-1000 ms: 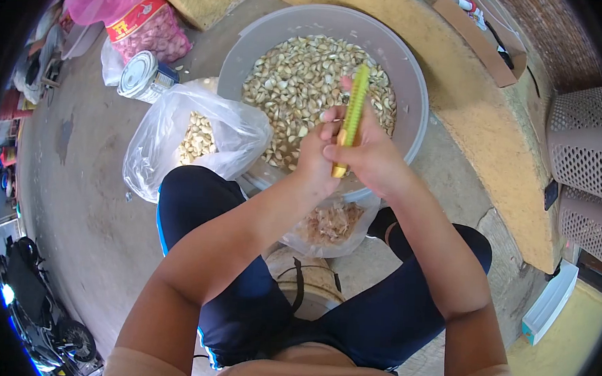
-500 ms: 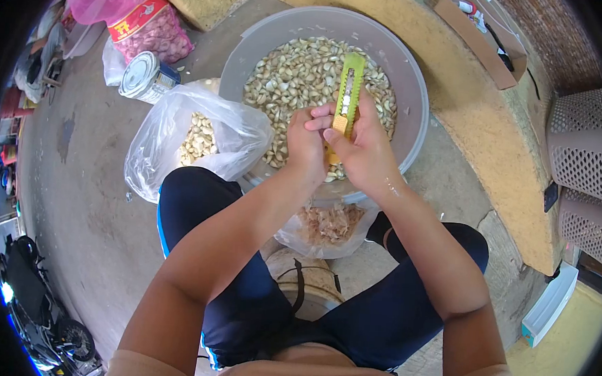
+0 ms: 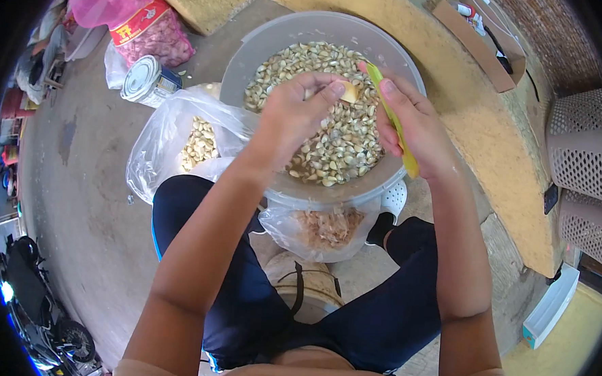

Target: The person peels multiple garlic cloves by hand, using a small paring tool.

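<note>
Above the big grey tub (image 3: 235, 75), my left hand (image 3: 298, 109) pinches a small yellow-orange piece (image 3: 349, 92) between thumb and fingers. My right hand (image 3: 416, 129) is closed around a long, narrow lime-green plastic tool (image 3: 394, 121), now seen edge-on and tilted over the tub's right side. Its exact kind I cannot make out. A gap separates the two hands. Many garlic cloves (image 3: 334, 142) lie in the tub, seemingly in water. Left of the tub, an open clear plastic bag (image 3: 157, 139) holds peeled cloves (image 3: 200, 145).
A clear bag of brown skins (image 3: 326, 229) sits between my legs, by a bucket (image 3: 303, 280). Toward the back left are a tin can (image 3: 146, 81) and a pink net sack (image 3: 160, 41). A yellow ledge (image 3: 480, 143) curves along the right, with a cardboard box (image 3: 482, 44) on it.
My hands have moved apart; the left has gone up with the yellow-orange piece, the right has moved right. The lime-green tool has turned from face-up to edge-on.
</note>
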A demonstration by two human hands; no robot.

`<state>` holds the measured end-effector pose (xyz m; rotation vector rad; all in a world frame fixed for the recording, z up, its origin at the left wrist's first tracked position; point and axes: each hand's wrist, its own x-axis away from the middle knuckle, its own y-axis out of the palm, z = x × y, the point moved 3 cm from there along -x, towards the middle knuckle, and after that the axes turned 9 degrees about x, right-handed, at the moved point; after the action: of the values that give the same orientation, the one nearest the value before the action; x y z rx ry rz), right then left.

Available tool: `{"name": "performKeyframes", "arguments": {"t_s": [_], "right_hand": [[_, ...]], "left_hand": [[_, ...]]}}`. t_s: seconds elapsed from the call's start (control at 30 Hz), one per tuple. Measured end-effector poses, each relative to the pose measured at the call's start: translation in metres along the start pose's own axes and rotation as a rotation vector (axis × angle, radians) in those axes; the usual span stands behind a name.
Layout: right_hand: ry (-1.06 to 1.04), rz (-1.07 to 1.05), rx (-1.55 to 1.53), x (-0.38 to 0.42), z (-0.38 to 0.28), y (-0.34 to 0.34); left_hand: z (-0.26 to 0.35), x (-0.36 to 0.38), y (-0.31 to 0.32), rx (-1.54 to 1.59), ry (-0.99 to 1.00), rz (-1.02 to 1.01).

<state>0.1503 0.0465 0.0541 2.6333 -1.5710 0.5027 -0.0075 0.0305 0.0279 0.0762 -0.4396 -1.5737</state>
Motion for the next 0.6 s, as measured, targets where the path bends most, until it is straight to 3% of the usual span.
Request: {"name": "performKeyframes", "arguments": {"t_s": [0.03, 0.13, 0.27, 0.6], "right_hand": [[0.011, -0.026, 0.032, 0.003, -0.004, -0.001], [-0.008, -0.021, 0.082, 0.006, -0.001, 0.001], [-0.083, 0.112, 0.212, 0.009, 0.002, 0.001], [-0.321, 0.218, 0.292, 0.014, 0.001, -0.003]], "left_hand": [[0.007, 0.001, -0.001, -0.205, 0.051, 0.016], [0.017, -0.001, -0.005, -0.216, 0.14, -0.002], [0.017, -0.004, 0.0, -0.159, 0.166, -0.059], [0.008, -0.01, 0.014, 0.052, 0.118, -0.029]]}}
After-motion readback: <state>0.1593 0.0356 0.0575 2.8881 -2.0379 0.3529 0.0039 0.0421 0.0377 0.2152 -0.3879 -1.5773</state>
